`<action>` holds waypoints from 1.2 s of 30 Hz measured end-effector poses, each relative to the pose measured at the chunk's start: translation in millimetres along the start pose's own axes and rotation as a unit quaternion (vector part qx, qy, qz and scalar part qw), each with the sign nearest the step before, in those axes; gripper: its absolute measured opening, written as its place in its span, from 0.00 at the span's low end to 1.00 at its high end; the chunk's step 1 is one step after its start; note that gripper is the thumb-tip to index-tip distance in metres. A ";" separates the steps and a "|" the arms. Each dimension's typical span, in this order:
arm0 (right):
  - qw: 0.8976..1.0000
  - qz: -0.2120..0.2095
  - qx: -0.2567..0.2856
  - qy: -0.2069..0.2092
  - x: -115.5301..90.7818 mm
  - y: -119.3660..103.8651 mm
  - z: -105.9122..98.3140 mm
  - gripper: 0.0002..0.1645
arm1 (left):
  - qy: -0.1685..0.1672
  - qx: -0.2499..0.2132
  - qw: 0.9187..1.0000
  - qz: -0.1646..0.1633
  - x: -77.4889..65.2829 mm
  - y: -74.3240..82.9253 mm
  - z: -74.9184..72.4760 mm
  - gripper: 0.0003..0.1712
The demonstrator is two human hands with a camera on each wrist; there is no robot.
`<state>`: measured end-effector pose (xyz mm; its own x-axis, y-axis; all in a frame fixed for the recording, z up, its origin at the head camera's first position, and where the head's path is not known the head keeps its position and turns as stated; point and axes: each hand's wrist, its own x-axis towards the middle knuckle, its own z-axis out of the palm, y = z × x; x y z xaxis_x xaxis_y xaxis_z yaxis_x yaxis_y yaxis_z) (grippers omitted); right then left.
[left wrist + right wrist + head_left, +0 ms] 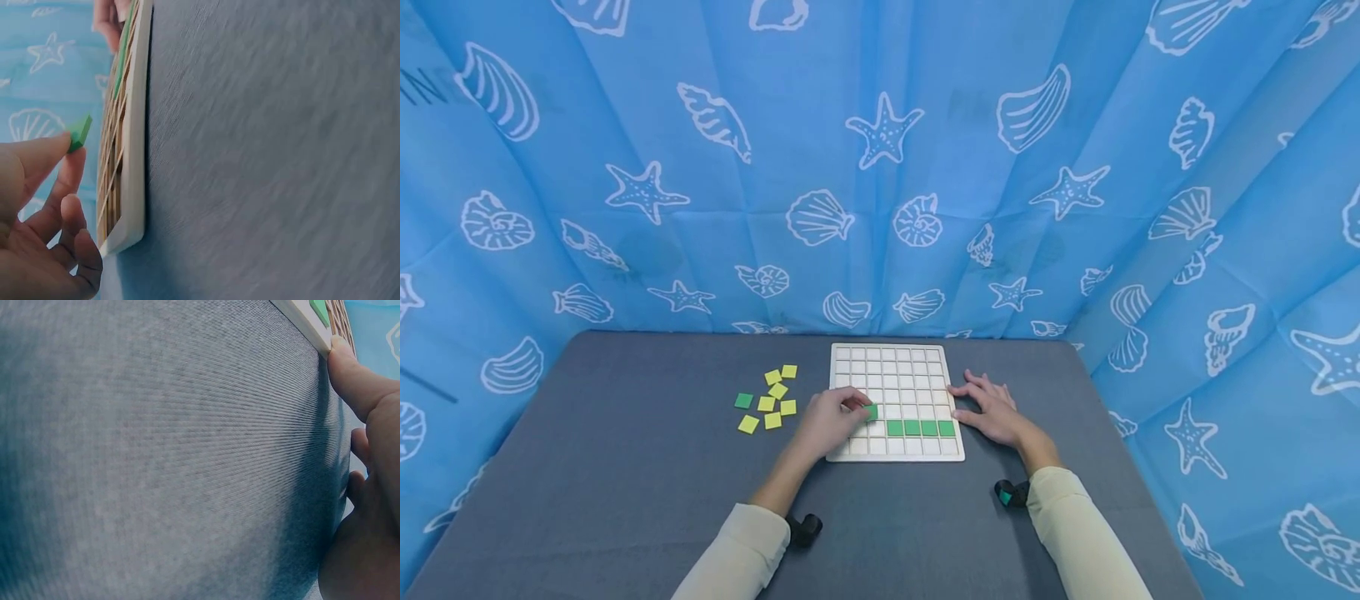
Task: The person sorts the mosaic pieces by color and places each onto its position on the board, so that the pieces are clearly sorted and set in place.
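Observation:
My left hand (837,419) pinches a green square tile (79,132) between thumb and index finger, just over the white grid board (891,353). In the left wrist view that tile is tilted and clear of the board's surface. Several green tiles (912,427) sit side by side in the second row from the board's near edge, toward its right side. My right hand (996,414) rests at the board's right edge, its thumb touching the rim in the right wrist view and its fingers extended.
Left of the board lie several loose yellow tiles (766,403) and one green tile (743,401) on the grey cloth-covered table (647,467). A blue curtain with white shells (820,217) hangs behind and at the sides. Each wrist wears a black camera band (805,528).

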<state>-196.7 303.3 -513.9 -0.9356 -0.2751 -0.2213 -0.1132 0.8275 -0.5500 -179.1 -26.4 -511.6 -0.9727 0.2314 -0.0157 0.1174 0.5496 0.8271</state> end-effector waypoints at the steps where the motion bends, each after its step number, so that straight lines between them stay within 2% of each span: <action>1: 1.000 0.001 0.000 -0.001 0.0 -0.3 -0.1 0.31 | -0.001 0.005 1.000 0.001 -0.4 0.1 1.8 0.05; 6: 1.000 -0.006 0.007 0.000 0.6 0.4 0.9 0.31 | -0.009 0.039 0.999 0.007 -2.8 -0.8 8.8 0.06; 14: 1.000 -0.028 0.008 0.010 -0.8 2.8 2.7 0.32 | 0.007 0.099 0.995 0.026 -4.7 0.4 13.3 0.05; 23: 1.000 -0.021 0.006 0.013 0.1 0.3 1.6 0.30 | 0.019 0.192 0.979 0.067 -4.1 5.6 15.6 0.03; 29: 1.000 -0.016 0.002 0.009 0.8 0.7 1.2 0.30 | 0.027 0.229 0.969 0.086 -5.8 9.1 16.0 0.04; 32: 1.000 -0.017 0.004 0.008 0.0 0.3 1.0 0.30 | 0.023 0.248 0.964 0.091 -7.2 10.1 16.2 0.06; 36: 1.000 -0.015 0.005 0.007 -1.1 -0.4 0.0 0.30 | 0.010 0.285 0.954 0.098 -10.0 10.3 16.6 0.09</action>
<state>-195.7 303.4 -513.5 -0.9363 -0.2933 -0.1932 -0.1384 0.8138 -0.5645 -164.8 -9.7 -512.2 -0.9236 0.3627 0.1238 0.3820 0.8452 0.3737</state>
